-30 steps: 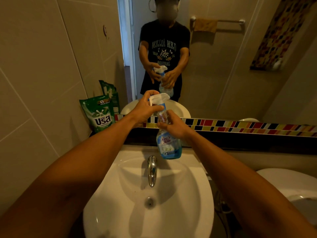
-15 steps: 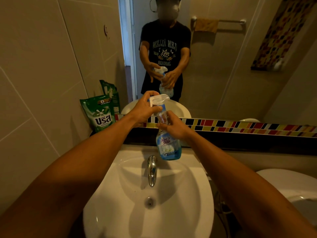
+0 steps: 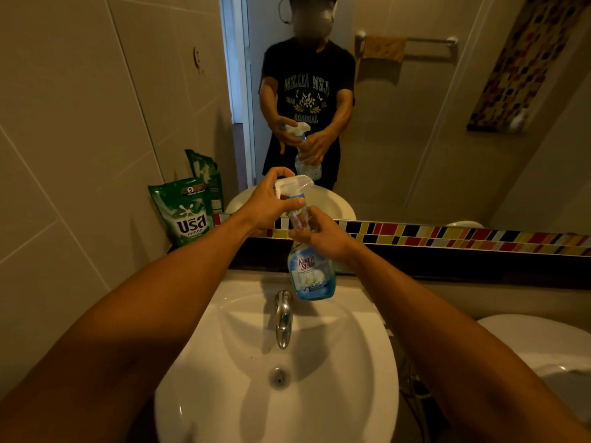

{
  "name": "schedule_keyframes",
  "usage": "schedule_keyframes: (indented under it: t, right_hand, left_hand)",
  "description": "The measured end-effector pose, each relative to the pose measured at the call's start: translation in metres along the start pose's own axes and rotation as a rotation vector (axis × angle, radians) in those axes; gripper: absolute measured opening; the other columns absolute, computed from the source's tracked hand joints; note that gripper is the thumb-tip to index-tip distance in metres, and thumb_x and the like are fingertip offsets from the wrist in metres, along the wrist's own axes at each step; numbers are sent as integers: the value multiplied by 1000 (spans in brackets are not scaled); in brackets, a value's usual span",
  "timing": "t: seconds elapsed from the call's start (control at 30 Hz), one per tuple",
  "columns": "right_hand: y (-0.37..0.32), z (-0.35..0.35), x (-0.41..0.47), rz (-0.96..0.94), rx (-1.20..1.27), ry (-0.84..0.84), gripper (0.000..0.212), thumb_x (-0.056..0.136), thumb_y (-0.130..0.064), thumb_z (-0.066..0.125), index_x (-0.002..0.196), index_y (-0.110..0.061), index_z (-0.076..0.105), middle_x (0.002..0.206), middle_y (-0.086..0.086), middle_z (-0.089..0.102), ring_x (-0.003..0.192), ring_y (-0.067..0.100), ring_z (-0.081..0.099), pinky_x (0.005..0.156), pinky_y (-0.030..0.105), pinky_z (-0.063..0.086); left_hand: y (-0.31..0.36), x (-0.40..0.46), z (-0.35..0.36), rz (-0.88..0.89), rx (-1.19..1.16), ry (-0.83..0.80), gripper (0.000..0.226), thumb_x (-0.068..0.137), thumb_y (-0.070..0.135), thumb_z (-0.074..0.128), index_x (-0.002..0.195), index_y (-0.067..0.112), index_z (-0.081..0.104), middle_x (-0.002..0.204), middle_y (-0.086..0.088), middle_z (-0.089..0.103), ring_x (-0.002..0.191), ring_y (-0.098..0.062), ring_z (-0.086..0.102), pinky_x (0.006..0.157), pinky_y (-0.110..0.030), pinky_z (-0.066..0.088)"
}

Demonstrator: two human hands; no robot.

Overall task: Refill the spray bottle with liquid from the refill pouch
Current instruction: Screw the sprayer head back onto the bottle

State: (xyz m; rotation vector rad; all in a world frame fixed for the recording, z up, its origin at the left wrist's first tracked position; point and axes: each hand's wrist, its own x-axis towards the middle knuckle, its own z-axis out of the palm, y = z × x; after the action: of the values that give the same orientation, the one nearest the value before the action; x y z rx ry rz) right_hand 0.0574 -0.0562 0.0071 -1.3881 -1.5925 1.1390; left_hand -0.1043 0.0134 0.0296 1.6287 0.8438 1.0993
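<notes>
A clear spray bottle with a blue label and a little blue liquid at the bottom hangs upright over the back of the sink. My right hand grips its neck and shoulder. My left hand is closed around the white trigger head on top of it. A green refill pouch stands on the ledge at the left, against the tiled wall, apart from both hands.
A white sink with a chrome tap lies below the bottle. A mirror behind it reflects the person and a towel rail. A dark ledge with a coloured tile strip runs along the back. A white toilet is at the right.
The bottle and both hands have stayed almost in place; my left hand has shifted slightly around the trigger head.
</notes>
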Motion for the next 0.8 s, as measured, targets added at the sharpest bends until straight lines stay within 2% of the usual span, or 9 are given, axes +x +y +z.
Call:
schedule_keyframes:
  t: [0.07, 0.17, 0.33, 0.43, 0.63, 0.7, 0.8]
  right_hand:
    - [-1, -2, -3, 5, 50, -15, 40, 96, -14, 71, 131, -20, 53, 104, -5, 71, 94, 14, 71, 76, 25, 55]
    - [0, -5, -2, 3, 59, -51, 37, 94, -15, 75, 126, -22, 58, 106, 0, 74, 96, 17, 73, 82, 32, 58]
    - [-2, -9, 0, 35, 98, -87, 45, 91, -16, 78, 133, -21, 60, 114, 7, 76, 104, 27, 75, 92, 43, 62]
    - [-2, -9, 0, 45, 110, -98, 43, 92, -15, 76, 132, -21, 61, 113, 6, 75, 104, 25, 75, 92, 42, 61]
    - [-1, -9, 1, 25, 34, -63, 35, 93, -15, 76, 124, -20, 62, 108, 3, 74, 97, 19, 73, 84, 34, 59]
    - [2, -10, 2, 18, -6, -33, 39, 93, -15, 76, 128, -17, 61, 108, 0, 72, 98, 17, 72, 84, 33, 59]
    - [10, -12, 4, 9, -49, 35, 41, 91, -15, 78, 129, -14, 62, 110, -2, 72, 103, 17, 70, 89, 34, 59]
  left_hand:
    - [1, 0, -2, -11, -30, -30, 52, 79, 5, 79, 118, 25, 52, 120, -14, 59, 103, -27, 65, 78, -37, 60]
    - [3, 0, -6, -20, -51, -65, 49, 78, 5, 80, 113, 29, 54, 116, -12, 60, 103, -28, 64, 85, -47, 59]
    - [8, -1, -9, -40, -85, -111, 52, 75, 9, 82, 115, 27, 55, 120, -16, 59, 107, -33, 64, 87, -52, 58]
    - [9, -2, -11, -57, -86, -123, 52, 78, 6, 80, 118, 25, 53, 120, -13, 58, 109, -33, 63, 88, -51, 58]
    - [9, -6, -5, -42, -14, -81, 52, 78, 9, 81, 120, 22, 52, 114, -9, 61, 105, -30, 65, 87, -48, 59]
    - [10, -6, -3, -46, 26, -91, 58, 79, 10, 81, 127, 20, 50, 117, -6, 61, 109, -31, 65, 87, -45, 60]
    - [8, -10, 1, -76, 39, -85, 78, 80, 9, 78, 143, 30, 37, 126, -5, 59, 110, -24, 66, 86, -37, 60]
